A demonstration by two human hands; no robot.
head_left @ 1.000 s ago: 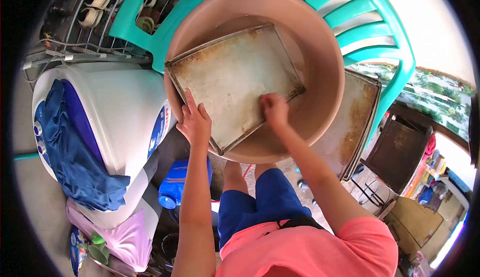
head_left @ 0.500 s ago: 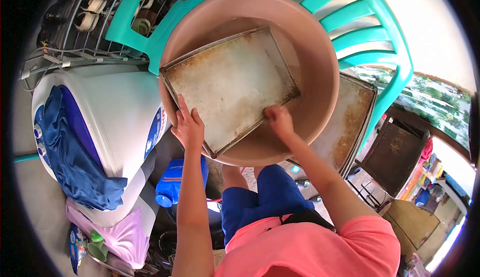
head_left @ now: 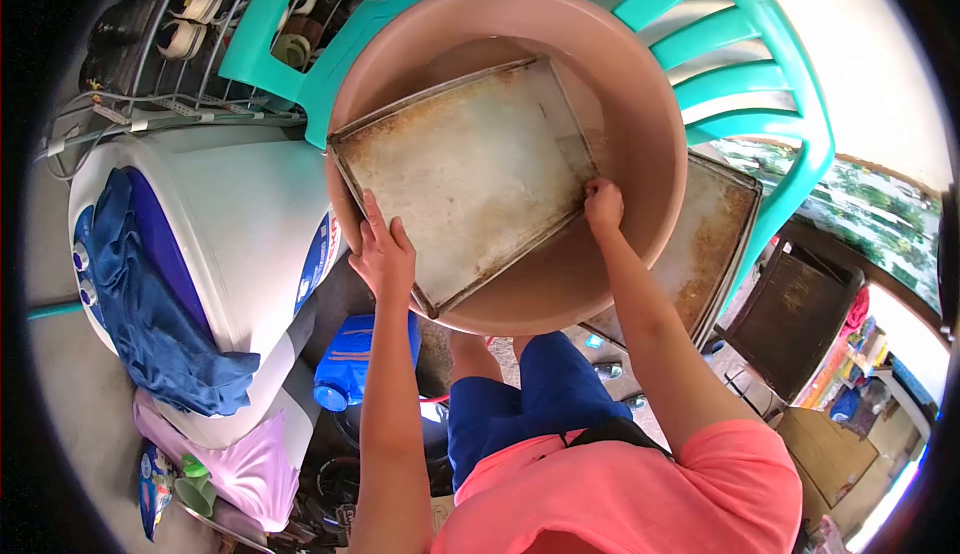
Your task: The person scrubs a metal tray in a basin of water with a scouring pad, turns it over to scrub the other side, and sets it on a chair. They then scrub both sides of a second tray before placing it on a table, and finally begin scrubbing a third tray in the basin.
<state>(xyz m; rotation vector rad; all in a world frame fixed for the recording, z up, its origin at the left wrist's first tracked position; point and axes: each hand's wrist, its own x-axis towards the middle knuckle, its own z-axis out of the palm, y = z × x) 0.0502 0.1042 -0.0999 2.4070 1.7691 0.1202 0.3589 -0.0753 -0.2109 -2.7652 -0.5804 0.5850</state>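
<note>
A stained, shallow metal baking tray (head_left: 465,179) rests tilted in a round brown plastic basin (head_left: 640,134), which has some water at the bottom. My left hand (head_left: 385,259) grips the tray's lower left edge, its fingers lying over the rim. At the tray's right corner, my right hand (head_left: 603,206) is closed against the rim. Whatever its fingers hold, if anything, is hidden. Brown rust-like marks run along the tray's edges and corners.
A green plastic chair (head_left: 735,79) stands behind the basin. Another stained tray (head_left: 700,244) leans at the right, beyond it a dark tray (head_left: 795,314). On the left are a white washing machine (head_left: 250,234) with a blue cloth (head_left: 150,304), and a blue jug (head_left: 360,359).
My right hand has slid right and up along the tray's rim to its right corner. The left hand stays on the left edge. The whole view has shifted slightly.
</note>
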